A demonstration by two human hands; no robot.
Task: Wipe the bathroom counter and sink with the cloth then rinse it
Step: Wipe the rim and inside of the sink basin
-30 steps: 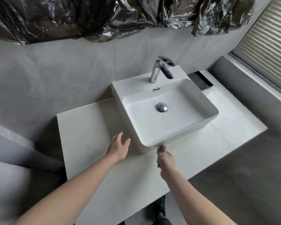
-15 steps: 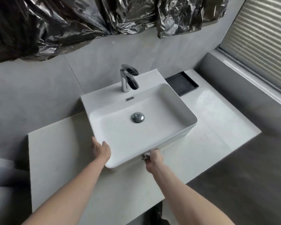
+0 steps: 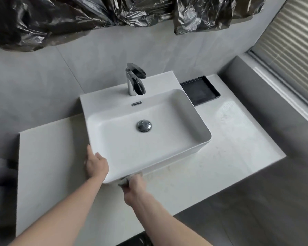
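Observation:
A white rectangular vessel sink (image 3: 194,121) with a chrome faucet (image 3: 134,79) and chrome drain plug (image 3: 143,125) stands on a pale stone counter (image 3: 229,142). My left hand (image 3: 96,164) rests flat against the sink's front left corner, fingers apart, holding nothing. My right hand (image 3: 133,186) is closed on a small greyish cloth (image 3: 124,181), pressed on the counter right under the sink's front edge. Most of the cloth is hidden by the hand and the basin.
A black rectangular tray (image 3: 199,90) sits on the counter behind the sink's right side. Crumpled dark plastic sheeting (image 3: 96,15) hangs on the grey wall above. A window with blinds (image 3: 295,50) is at the right. Grey floor lies beyond the counter's front edge.
My left hand moved from the open counter onto the sink's front left corner. My right hand with the cloth stayed at the sink's front base. The camera shifted its aim.

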